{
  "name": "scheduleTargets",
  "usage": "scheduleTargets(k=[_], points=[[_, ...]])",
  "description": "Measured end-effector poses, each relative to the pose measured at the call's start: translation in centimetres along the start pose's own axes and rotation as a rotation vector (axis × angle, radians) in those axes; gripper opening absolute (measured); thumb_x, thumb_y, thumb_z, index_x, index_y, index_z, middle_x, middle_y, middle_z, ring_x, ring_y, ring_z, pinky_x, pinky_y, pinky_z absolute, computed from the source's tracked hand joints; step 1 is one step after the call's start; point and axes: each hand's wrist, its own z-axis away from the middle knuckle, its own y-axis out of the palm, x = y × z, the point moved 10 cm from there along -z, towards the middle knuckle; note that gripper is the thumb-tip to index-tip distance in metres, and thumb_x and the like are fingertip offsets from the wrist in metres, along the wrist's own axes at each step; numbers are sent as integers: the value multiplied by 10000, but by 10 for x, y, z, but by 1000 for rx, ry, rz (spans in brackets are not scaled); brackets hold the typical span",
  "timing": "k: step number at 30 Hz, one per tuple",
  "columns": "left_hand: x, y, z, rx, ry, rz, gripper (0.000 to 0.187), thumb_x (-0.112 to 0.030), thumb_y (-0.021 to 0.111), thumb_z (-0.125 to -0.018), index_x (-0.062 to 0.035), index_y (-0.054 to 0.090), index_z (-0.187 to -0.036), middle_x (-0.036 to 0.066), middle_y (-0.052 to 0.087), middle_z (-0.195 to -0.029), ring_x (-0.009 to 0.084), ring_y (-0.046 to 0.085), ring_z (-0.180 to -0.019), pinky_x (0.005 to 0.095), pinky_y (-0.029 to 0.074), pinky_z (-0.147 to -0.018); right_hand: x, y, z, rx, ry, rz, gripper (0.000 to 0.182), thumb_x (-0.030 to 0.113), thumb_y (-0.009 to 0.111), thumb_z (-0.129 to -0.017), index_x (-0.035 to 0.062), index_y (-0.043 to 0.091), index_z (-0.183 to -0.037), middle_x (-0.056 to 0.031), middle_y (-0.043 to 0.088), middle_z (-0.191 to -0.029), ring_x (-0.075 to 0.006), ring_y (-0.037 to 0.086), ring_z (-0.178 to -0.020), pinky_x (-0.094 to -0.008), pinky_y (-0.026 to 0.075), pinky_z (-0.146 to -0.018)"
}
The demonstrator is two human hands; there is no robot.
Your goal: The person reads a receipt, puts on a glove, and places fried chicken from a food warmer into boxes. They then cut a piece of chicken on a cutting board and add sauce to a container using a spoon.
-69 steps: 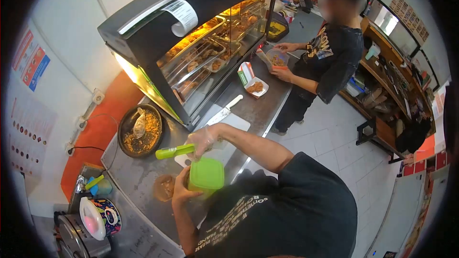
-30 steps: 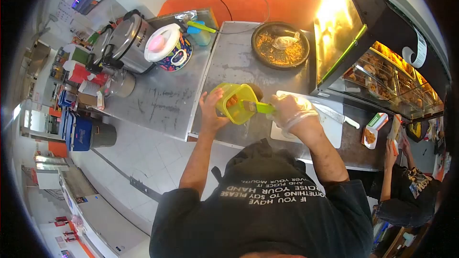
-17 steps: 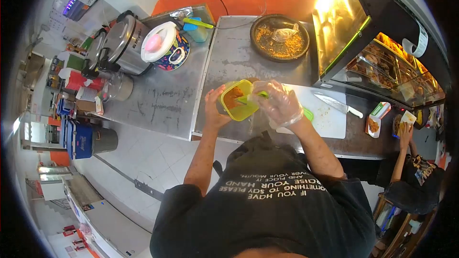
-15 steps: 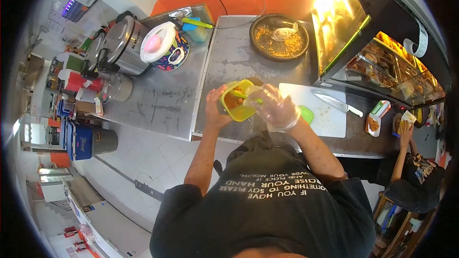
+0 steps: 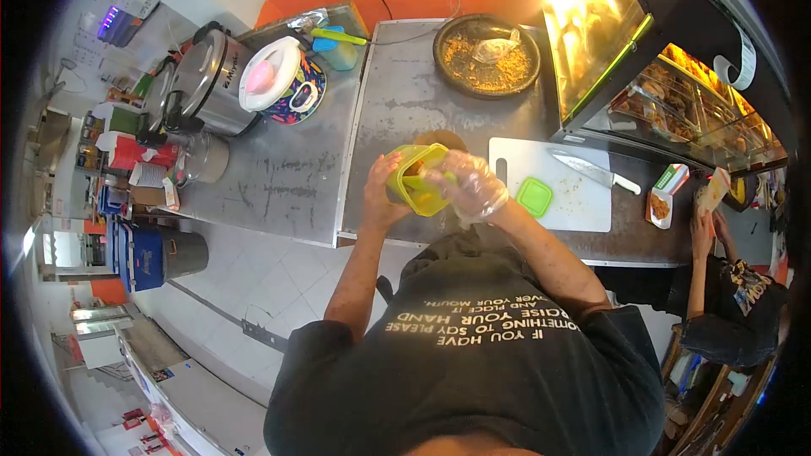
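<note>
My left hand [image 5: 379, 192] grips a yellow-green plastic container [image 5: 414, 179] tilted over the front of the steel counter [image 5: 405, 101]; orange food shows inside it. My right hand [image 5: 469, 186], in a clear plastic glove, is at the container's mouth, its fingers closed around a green utensil that reaches into it. The container's green lid [image 5: 534, 197] lies on the white cutting board [image 5: 549, 194] to the right, near a knife [image 5: 596, 171].
A round dark pan of crumbs [image 5: 487, 55] sits at the back. A heated display case [image 5: 667, 76] stands at right. Rice cookers [image 5: 211, 84] and a floral pot [image 5: 283, 84] fill the left counter. Another person [image 5: 726, 304] works at far right beside a small food box [image 5: 661, 203].
The view swung from the display case to straight down at the counter. The lid came off and now lies on the cutting board; my gloved hand moved onto the container's mouth.
</note>
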Motion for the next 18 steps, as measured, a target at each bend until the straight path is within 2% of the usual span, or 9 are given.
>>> scheduleTargets(k=[1, 3, 4, 5, 7, 8, 12, 14, 18], points=[[0, 0, 1, -13, -12, 14, 866, -250, 926, -540, -115, 473, -1267, 129, 600, -1269, 320, 585, -1175, 529, 383, -1062, 3, 2, 4, -1, 5, -1, 169, 130, 610, -871, 41, 621, -1013, -84, 596, -881, -218, 610, -702, -330, 492, -534], [-2, 2, 3, -24, -24, 29, 862, -248, 928, -542, -113, 477, -1265, 131, 601, -1266, 319, 587, -1173, 525, 387, -1061, -75, 33, 73, -170, 1191, -742, 211, 222, 556, -973, 23, 625, -975, -74, 634, -869, -158, 595, -618, -290, 475, -504], [0, 2, 4, -42, -64, 32, 860, -252, 930, -545, -109, 480, -1265, 136, 602, -1262, 322, 587, -1170, 520, 393, -1057, -80, 24, 74, -412, 1087, -854, 306, 307, 505, -1014, 27, 612, -952, -61, 646, -837, -108, 551, -544, -257, 462, -489], [2, 1, 5, -60, -102, 35, 858, -255, 931, -549, -106, 484, -1266, 141, 603, -1257, 325, 586, -1167, 514, 400, -1052, -84, 24, 78, -413, 1088, -856, 306, 307, 505, -1014, 27, 612, -952, -61, 646, -837, -108, 551, -544, -257, 462, -489], [5, 1, 6, -60, -128, -3, 856, -257, 931, -553, -101, 486, -1268, 146, 603, -1254, 326, 587, -1163, 497, 411, -1045, -97, 25, 108, -712, 1391, -1077, 281, 289, 505, -1013, 44, 605, -918, -67, 634, -824, -110, 539, -544, -233, 459, -492], [7, 1, 8, -61, -155, -39, 853, -258, 930, -558, -95, 488, -1269, 152, 603, -1251, 327, 587, -1159, 480, 422, -1038, -101, 16, 111, -818, 1299, -1043, 260, 273, 513, -1007, 54, 551, -872, -78, 600, -761, -138, 492, -451, -281, 437, -422], [12, 1, 13, -114, -203, 4, 875, -250, 934, -544, -80, 483, -1275, 156, 593, -1239, 315, 591, -1138, 444, 453, -1002, -107, 10, 119, -918, 1125, -1300, 265, 328, 497, -1012, 73, 514, -941, -94, 577, -834, -154, 531, -558, -301, 462, -470], [27, 5, 22, -97, -354, -12, 895, -232, 936, -525, -66, 481, -1278, 153, 579, -1218, 309, 588, -1118, 413, 473, -969, -111, 6, 132, -949, 1168, -1331, 261, 324, 492, -1014, 77, 512, -933, -90, 571, -835, -156, 528, -571, -305, 460, -485], [34, 3, 32, -118, -469, -48, 895, -235, 942, -518, -33, 487, -1263, 125, 575, -1193, 274, 578, -1108, 371, 465, -965, -115, -9, 146, -1032, 1236, -1280, 254, 317, 490, -1014, 80, 508, -925, -89, 561, -849, -164, 518, -597, -315, 443, -516]])
